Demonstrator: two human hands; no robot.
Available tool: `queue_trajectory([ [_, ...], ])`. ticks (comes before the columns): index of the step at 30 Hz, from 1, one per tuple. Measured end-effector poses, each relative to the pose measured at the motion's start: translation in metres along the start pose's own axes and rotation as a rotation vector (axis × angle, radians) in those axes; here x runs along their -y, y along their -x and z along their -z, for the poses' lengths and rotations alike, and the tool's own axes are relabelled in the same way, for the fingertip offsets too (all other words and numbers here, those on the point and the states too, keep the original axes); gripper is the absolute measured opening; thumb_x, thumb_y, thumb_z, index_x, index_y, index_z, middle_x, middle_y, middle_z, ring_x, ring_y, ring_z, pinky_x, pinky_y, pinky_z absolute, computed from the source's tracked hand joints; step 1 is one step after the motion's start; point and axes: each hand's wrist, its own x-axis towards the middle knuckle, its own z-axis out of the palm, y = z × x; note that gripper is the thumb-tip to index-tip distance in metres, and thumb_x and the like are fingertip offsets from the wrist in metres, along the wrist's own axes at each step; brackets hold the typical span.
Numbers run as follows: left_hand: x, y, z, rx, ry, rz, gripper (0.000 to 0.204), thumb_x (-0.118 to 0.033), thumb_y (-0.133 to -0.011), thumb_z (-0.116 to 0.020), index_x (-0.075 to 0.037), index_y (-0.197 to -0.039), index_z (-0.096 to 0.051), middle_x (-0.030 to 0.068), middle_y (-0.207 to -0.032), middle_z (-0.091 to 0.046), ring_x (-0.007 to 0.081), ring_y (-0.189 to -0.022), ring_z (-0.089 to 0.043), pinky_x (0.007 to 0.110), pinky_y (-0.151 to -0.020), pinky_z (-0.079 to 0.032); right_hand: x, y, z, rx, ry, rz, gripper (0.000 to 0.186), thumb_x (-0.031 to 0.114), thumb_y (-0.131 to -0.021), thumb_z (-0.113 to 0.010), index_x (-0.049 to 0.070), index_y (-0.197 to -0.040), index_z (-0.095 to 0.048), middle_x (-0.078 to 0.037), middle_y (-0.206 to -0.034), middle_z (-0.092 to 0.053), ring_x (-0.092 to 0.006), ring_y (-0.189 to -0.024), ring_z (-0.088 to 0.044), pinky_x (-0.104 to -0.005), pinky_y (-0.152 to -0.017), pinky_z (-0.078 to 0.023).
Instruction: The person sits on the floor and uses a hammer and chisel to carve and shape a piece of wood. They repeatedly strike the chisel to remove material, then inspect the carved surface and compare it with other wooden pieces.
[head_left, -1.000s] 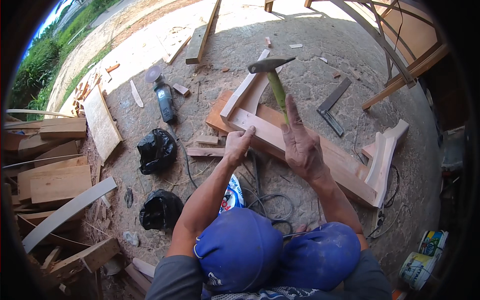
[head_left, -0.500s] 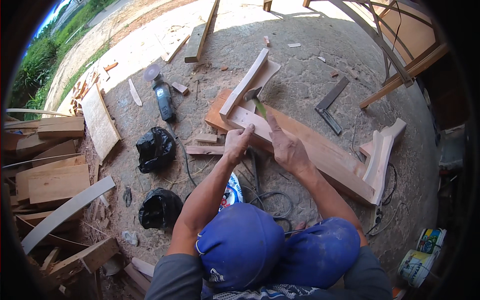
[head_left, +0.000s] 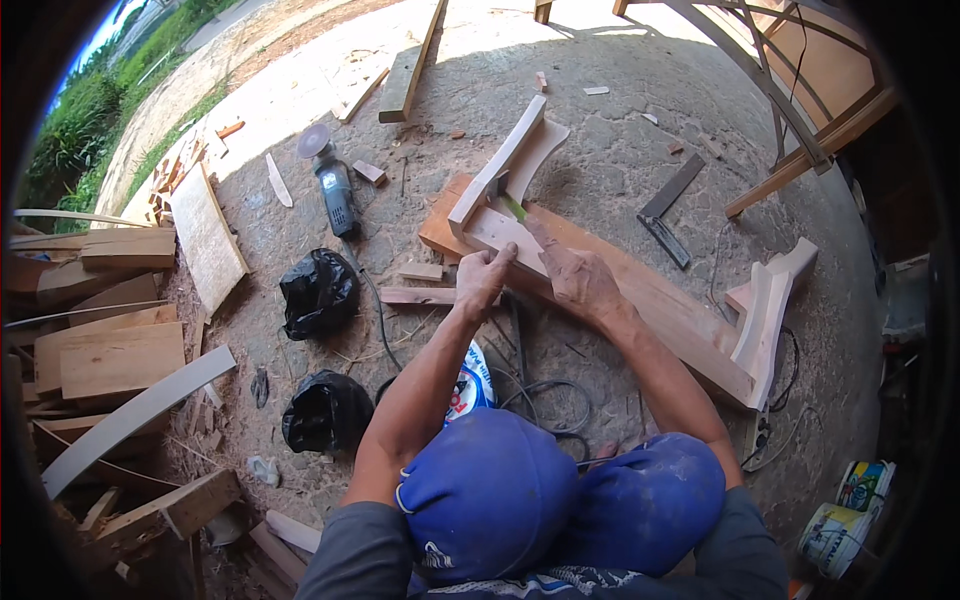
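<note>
My right hand (head_left: 583, 282) is closed round a hammer (head_left: 513, 208) with a green handle. Its dark head is down at the inner corner of a pale wooden frame (head_left: 640, 325), beside an upright curved piece (head_left: 500, 160). My left hand (head_left: 482, 278) grips the near edge of the frame's long rail, thumb on top. Under the frame lies a thick reddish plank (head_left: 437, 232). At its right end stands another shaped leg (head_left: 765, 320). Whether a nail is under the hammer head is hidden.
An angle grinder (head_left: 335, 195) lies ahead on the left, its cord running back towards me. Two black plastic bags (head_left: 320, 295) sit nearby. Stacked boards (head_left: 120, 355) fill the left side. A metal square (head_left: 667, 210) lies right of the frame; paint tins (head_left: 840, 530) stand at lower right.
The hammer head has dropped from above the rail into the corner by the upright piece. My left hand keeps its grip on the rail. The whole view has shifted slightly.
</note>
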Motion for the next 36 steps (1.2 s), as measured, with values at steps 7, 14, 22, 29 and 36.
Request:
queue_trajectory([
  [7, 0.014, 0.026, 0.03, 0.046, 0.581, 0.108, 0.031, -0.025, -0.101, -0.06, 0.004, -0.113, -0.063, 0.0053, -0.089, -0.066, 0.0112, -0.069, -0.059, 0.026, -0.06, -0.051, -0.007, -0.001, -0.008, -0.047, -0.495, -0.259, 0.061, 0.028, -0.103, -0.05, 0.03, -0.159, -0.028, -0.026, -0.131, -0.061, -0.0422, -0.11, -0.066, -0.0422, -0.093, -0.052],
  [14, -0.025, 0.039, 0.045, -0.12, 0.549, -0.182, 0.017, -0.009, -0.102, -0.056, 0.0, -0.116, -0.051, 0.0148, -0.095, -0.072, 0.0166, -0.08, -0.071, 0.026, -0.063, -0.057, -0.024, 0.005, -0.019, -0.121, -0.524, -0.174, 0.061, 0.029, -0.103, -0.051, 0.031, -0.159, -0.028, -0.024, -0.135, -0.061, -0.0405, -0.121, -0.062, -0.0398, -0.099, -0.049],
  [22, -0.032, 0.033, 0.059, -0.088, 0.731, -0.079, 0.027, -0.013, -0.099, -0.064, 0.003, -0.119, -0.056, 0.0153, -0.108, -0.071, 0.0217, -0.098, -0.073, 0.025, -0.075, -0.061, -0.019, 0.005, -0.015, -0.105, -0.533, -0.231, 0.062, 0.029, -0.102, -0.052, 0.031, -0.159, -0.028, -0.025, -0.134, -0.061, -0.0424, -0.12, -0.061, -0.041, -0.098, -0.05],
  [29, -0.021, 0.025, 0.047, -0.03, 0.497, -0.152, 0.031, -0.012, -0.103, -0.058, 0.005, -0.129, -0.055, 0.0143, -0.108, -0.07, 0.0178, -0.092, -0.071, 0.026, -0.075, -0.059, -0.025, 0.006, -0.02, -0.194, -0.498, -0.126, 0.064, 0.027, -0.101, -0.053, 0.032, -0.159, -0.027, -0.026, -0.13, -0.062, -0.0423, -0.116, -0.063, -0.0417, -0.094, -0.051],
  [36, -0.016, 0.013, 0.029, -0.293, 0.189, -0.329, 0.031, -0.014, -0.102, -0.06, 0.003, -0.128, -0.056, 0.0086, -0.1, -0.071, 0.0118, -0.082, -0.068, 0.021, -0.068, -0.053, -0.027, 0.005, -0.023, -0.193, -0.497, -0.126, 0.066, 0.028, -0.1, -0.054, 0.031, -0.16, -0.027, -0.026, -0.125, -0.065, -0.0413, -0.11, -0.067, -0.0418, -0.091, -0.053],
])
